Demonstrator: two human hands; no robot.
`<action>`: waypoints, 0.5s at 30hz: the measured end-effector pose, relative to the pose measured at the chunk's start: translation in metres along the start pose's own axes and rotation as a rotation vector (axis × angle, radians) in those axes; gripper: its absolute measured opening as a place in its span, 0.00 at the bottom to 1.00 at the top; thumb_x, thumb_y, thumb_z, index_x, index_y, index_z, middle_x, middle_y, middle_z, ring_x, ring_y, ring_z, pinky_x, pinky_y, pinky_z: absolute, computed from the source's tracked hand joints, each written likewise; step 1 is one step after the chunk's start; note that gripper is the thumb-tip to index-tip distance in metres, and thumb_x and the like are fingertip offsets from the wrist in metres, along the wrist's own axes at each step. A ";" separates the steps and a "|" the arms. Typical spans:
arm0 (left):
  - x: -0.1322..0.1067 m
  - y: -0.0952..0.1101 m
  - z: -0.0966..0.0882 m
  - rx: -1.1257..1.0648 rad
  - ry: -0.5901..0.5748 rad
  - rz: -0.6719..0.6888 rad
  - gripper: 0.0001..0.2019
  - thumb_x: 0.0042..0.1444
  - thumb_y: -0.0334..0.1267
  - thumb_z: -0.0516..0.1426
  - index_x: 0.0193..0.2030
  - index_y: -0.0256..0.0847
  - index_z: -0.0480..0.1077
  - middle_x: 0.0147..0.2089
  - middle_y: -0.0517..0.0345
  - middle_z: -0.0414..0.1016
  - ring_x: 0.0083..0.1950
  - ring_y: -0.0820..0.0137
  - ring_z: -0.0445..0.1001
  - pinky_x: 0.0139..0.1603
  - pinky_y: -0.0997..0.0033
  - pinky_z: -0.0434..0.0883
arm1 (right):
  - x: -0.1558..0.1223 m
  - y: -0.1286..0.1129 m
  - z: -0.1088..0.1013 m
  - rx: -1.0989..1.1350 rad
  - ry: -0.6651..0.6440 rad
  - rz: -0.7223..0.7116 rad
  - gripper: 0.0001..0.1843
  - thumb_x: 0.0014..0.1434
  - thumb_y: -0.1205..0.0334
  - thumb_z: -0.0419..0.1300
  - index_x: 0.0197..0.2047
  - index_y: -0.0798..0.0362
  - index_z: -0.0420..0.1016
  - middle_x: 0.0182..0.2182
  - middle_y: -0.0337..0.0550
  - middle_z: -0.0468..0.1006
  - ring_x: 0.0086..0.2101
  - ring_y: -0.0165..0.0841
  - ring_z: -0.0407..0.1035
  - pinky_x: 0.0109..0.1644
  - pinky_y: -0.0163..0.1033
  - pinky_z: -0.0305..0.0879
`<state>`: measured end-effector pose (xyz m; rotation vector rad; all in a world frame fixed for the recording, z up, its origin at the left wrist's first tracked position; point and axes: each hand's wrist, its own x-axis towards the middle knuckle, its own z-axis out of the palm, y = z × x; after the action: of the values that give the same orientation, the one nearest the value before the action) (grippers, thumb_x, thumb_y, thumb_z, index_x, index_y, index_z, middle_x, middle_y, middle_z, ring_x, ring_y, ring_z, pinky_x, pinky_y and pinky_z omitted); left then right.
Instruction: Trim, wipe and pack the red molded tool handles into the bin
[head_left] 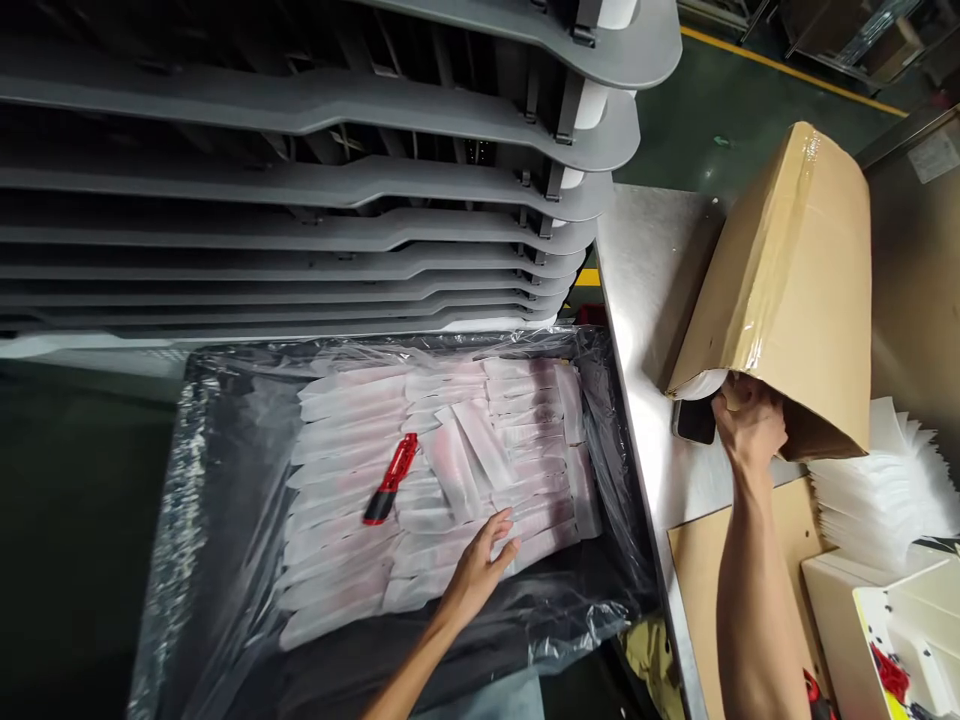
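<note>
My left hand (482,562) hovers over the near side of a plastic-lined bin (247,440), its thumb and fingers apart with nothing held. Beneath it, rows of thin white foam sleeves (345,480) with pinkish contents fill the bin. Two loose sleeves (472,450) lie crosswise on top. To their left rests a red-and-black handle-shaped part (391,480). On the right, my right hand (752,425) reaches into the mouth of a tilted cardboard box (810,270), fingers curled. What they grip is hidden by the hand and box. A dark phone-like object (694,421) lies beside that hand.
Stacked grey trays (300,180) line the far side above the bin. A metal bench (645,300) runs along the right, carrying a stack of white foam sheets (877,490), a flat cardboard piece (701,560) and a cream plastic bin (832,610) with red parts in it.
</note>
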<state>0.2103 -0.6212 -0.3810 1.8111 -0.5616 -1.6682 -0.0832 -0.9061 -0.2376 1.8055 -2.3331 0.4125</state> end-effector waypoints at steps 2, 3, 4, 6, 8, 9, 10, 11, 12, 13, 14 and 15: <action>-0.003 0.010 0.002 -0.023 -0.016 0.006 0.34 0.44 0.57 0.60 0.56 0.39 0.68 0.51 0.40 0.77 0.56 0.52 0.74 0.59 0.51 0.68 | -0.007 -0.003 0.000 -0.012 0.053 0.042 0.17 0.57 0.53 0.58 0.42 0.55 0.81 0.34 0.56 0.78 0.31 0.43 0.70 0.32 0.42 0.57; -0.004 0.015 0.002 -0.037 -0.024 0.008 0.34 0.44 0.56 0.61 0.55 0.39 0.69 0.50 0.42 0.78 0.55 0.53 0.74 0.60 0.52 0.68 | -0.009 -0.004 0.000 -0.012 0.088 0.071 0.17 0.60 0.54 0.55 0.39 0.55 0.81 0.32 0.54 0.78 0.30 0.41 0.69 0.32 0.41 0.56; -0.005 0.019 0.003 -0.051 -0.034 0.008 0.33 0.44 0.56 0.62 0.55 0.40 0.69 0.49 0.43 0.78 0.54 0.53 0.75 0.61 0.52 0.67 | -0.011 -0.003 -0.001 -0.008 0.118 0.093 0.18 0.62 0.54 0.53 0.36 0.55 0.80 0.29 0.52 0.77 0.29 0.39 0.68 0.32 0.40 0.56; -0.008 0.028 0.004 -0.083 -0.058 0.003 0.31 0.43 0.55 0.63 0.53 0.41 0.71 0.48 0.45 0.78 0.54 0.55 0.75 0.63 0.53 0.65 | -0.017 0.000 -0.008 0.014 0.171 0.123 0.20 0.63 0.52 0.52 0.31 0.56 0.78 0.24 0.47 0.74 0.26 0.37 0.66 0.32 0.39 0.55; -0.012 0.038 0.006 -0.118 -0.089 -0.014 0.29 0.43 0.55 0.65 0.51 0.42 0.72 0.48 0.46 0.78 0.55 0.55 0.75 0.64 0.54 0.65 | -0.030 0.003 -0.022 0.051 0.196 0.121 0.20 0.60 0.47 0.55 0.28 0.54 0.74 0.22 0.43 0.72 0.24 0.34 0.64 0.31 0.38 0.56; -0.015 0.045 0.006 -0.130 -0.105 -0.021 0.29 0.44 0.55 0.66 0.50 0.42 0.73 0.49 0.45 0.78 0.55 0.55 0.75 0.63 0.54 0.66 | -0.041 0.003 -0.031 0.096 0.181 0.089 0.20 0.58 0.45 0.57 0.27 0.53 0.73 0.22 0.41 0.71 0.24 0.33 0.63 0.31 0.37 0.56; -0.018 0.051 0.007 -0.156 -0.136 -0.039 0.29 0.44 0.56 0.66 0.51 0.43 0.73 0.50 0.45 0.78 0.55 0.54 0.75 0.61 0.54 0.68 | -0.056 0.000 -0.041 0.165 0.129 0.034 0.19 0.56 0.44 0.59 0.27 0.52 0.72 0.22 0.39 0.71 0.23 0.32 0.62 0.31 0.36 0.56; -0.022 0.058 0.008 -0.214 -0.193 -0.078 0.31 0.45 0.58 0.65 0.53 0.43 0.72 0.51 0.44 0.78 0.56 0.54 0.75 0.59 0.54 0.70 | -0.074 -0.004 -0.051 0.249 0.038 -0.038 0.18 0.55 0.44 0.60 0.27 0.51 0.71 0.22 0.38 0.71 0.23 0.31 0.62 0.30 0.36 0.56; -0.027 0.064 0.008 -0.307 -0.283 -0.143 0.33 0.46 0.60 0.65 0.56 0.44 0.71 0.53 0.43 0.78 0.56 0.53 0.75 0.56 0.53 0.72 | -0.095 -0.011 -0.060 0.350 -0.108 -0.134 0.15 0.55 0.47 0.60 0.29 0.50 0.71 0.23 0.37 0.71 0.23 0.31 0.62 0.30 0.35 0.57; -0.031 0.070 0.009 -0.432 -0.400 -0.230 0.36 0.47 0.63 0.64 0.58 0.44 0.70 0.55 0.41 0.77 0.56 0.52 0.75 0.54 0.51 0.73 | -0.118 -0.021 -0.067 0.431 -0.298 -0.226 0.10 0.55 0.52 0.60 0.31 0.49 0.71 0.24 0.37 0.72 0.24 0.31 0.63 0.30 0.35 0.57; -0.035 0.074 0.010 -0.571 -0.524 -0.331 0.38 0.47 0.65 0.62 0.59 0.43 0.69 0.56 0.40 0.77 0.56 0.50 0.76 0.52 0.50 0.74 | -0.143 -0.032 -0.073 0.470 -0.518 -0.315 0.05 0.55 0.57 0.59 0.32 0.48 0.71 0.25 0.37 0.73 0.24 0.32 0.64 0.29 0.34 0.57; -0.038 0.075 0.010 -0.707 -0.620 -0.443 0.37 0.48 0.66 0.62 0.58 0.42 0.70 0.54 0.40 0.78 0.54 0.50 0.77 0.48 0.50 0.75 | -0.168 -0.044 -0.077 0.472 -0.699 -0.402 0.01 0.52 0.62 0.59 0.30 0.48 0.70 0.25 0.37 0.74 0.25 0.32 0.65 0.29 0.34 0.57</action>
<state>0.2025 -0.6520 -0.3025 0.9278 0.2217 -2.3507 -0.0010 -0.7374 -0.2092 2.9737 -2.2667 0.3211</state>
